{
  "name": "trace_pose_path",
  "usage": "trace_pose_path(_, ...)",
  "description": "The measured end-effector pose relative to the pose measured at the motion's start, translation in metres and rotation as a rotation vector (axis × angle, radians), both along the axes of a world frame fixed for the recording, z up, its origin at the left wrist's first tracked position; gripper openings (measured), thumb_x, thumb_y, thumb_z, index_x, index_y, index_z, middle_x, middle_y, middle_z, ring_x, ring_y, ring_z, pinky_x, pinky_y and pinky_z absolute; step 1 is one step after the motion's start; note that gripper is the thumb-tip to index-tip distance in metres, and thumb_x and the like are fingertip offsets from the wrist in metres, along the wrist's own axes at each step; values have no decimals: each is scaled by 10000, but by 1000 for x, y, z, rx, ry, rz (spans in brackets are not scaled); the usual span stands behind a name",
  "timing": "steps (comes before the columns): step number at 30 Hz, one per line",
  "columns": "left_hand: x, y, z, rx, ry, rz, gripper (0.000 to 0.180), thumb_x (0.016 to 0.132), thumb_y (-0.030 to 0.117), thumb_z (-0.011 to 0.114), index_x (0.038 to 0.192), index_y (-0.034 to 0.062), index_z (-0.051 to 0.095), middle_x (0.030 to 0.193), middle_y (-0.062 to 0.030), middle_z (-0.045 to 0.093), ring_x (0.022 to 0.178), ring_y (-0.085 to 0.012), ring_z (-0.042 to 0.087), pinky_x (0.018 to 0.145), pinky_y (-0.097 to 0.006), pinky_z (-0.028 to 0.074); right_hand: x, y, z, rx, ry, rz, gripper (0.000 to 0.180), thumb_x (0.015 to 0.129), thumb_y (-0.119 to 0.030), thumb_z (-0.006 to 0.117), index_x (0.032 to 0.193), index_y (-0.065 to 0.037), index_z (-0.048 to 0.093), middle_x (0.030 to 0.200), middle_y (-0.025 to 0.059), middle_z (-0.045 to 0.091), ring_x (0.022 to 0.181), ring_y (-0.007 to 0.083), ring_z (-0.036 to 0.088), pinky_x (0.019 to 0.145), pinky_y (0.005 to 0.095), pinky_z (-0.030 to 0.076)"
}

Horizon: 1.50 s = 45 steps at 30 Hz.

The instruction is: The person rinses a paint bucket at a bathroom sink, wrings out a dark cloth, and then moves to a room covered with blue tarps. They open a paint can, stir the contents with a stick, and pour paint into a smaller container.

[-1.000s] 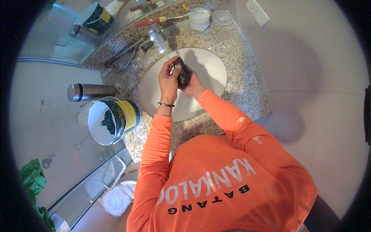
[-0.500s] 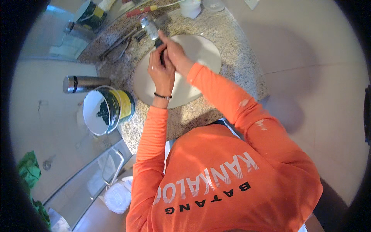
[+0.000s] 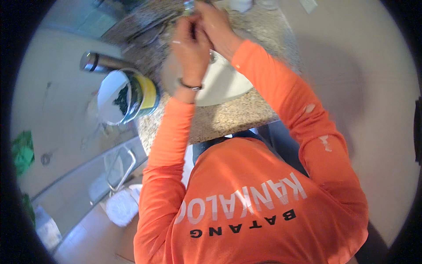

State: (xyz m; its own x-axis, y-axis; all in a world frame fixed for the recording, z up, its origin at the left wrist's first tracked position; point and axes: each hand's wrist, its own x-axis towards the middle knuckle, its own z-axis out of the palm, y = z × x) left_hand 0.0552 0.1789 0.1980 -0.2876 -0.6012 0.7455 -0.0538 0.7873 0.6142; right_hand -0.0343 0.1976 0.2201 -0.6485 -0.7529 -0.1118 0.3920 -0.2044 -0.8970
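Above the pale sink basin point(image 3: 226, 83), my two hands are pressed together at the top of the head view, both blurred by motion. My left hand point(image 3: 191, 53), with a dark beaded bracelet at its wrist, curls its fingers around something dark that I cannot make out. Against it from the right, my right hand point(image 3: 220, 31) is bent, its fingers at the same spot. A shiny chrome piece point(image 3: 189, 6) shows just past the fingertips; whether it is part of a faucet or of the held thing, I cannot tell. Fingers hide most of what lies between them.
Left of the basin, a steel flask point(image 3: 105, 64) and a green-and-yellow bucket point(image 3: 149, 92) with dark stains inside stand on the speckled stone counter point(image 3: 246, 108). White containers point(image 3: 241, 4) sit at its far side. A metal handle point(image 3: 129, 167) is low at the left.
The view has shifted, so the hands and chrome piece appear higher, near the top edge. Both hands stay together over the basin, and the drain now shows beside them.
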Motion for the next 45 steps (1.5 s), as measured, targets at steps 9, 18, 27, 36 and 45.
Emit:
trace_pose_path(9, 49, 35, -102, 594, -205, 135, 147, 942, 58, 672, 1088, 41, 668, 911, -143, 721, 692, -279, 675, 666, -394, 536, -29, 64, -134, 434, -123, 352, 356, 1003, -336, 681, 1195, -39, 639, 1059, 73, 720, 895, 168, 717, 774, 313, 580)
trace_pose_path(18, 22, 22, -82, 604, 116, 28, 211, 943, 91, 725, 1129, 4, 677, 1045, -52, 670, 982, -142, 576, 916, -294, 461, -64, 105, -79, 352, 283, 165, 628, 962, -314, 732, 1421, 52, 509, 1228, 135, 674, 1112, 186, 629, 978, 307, 481)
trace_pose_path(27, -27, 62, -43, 571, 112, -241, 260, 956, 56, 704, 1204, -10, 662, 1138, -57, 668, 1046, -130, 594, 969, -279, 460, -87, 171, -55, 153, 100, 12, 530, 1000, -224, 693, 1447, -24, 492, 1353, 64, 607, 1192, 141, 584, 1027, 296, 472)
trace_pose_path(36, -43, 89, -109, 893, -239, -534, 360, 987, 107, 660, 1328, -1, 616, 1179, -80, 647, 1036, -131, 577, 929, -278, 467, -102, 233, -66, 189, 320, 256, 574, 996, -189, 694, 1492, -11, 466, 1399, 78, 587, 1260, 148, 545, 1089, 302, 422)
trace_pose_path(45, -51, 77, -99, 1331, -83, -1375, 551, 970, 47, 653, 1486, 19, 461, 1332, -79, 615, 1179, -142, 589, 1001, -281, 464, -82, 253, -50, 232, -37, 420, 515, 971, -252, 712, 1398, -14, 553, 1243, 67, 678, 1092, 136, 635, 962, 306, 519)
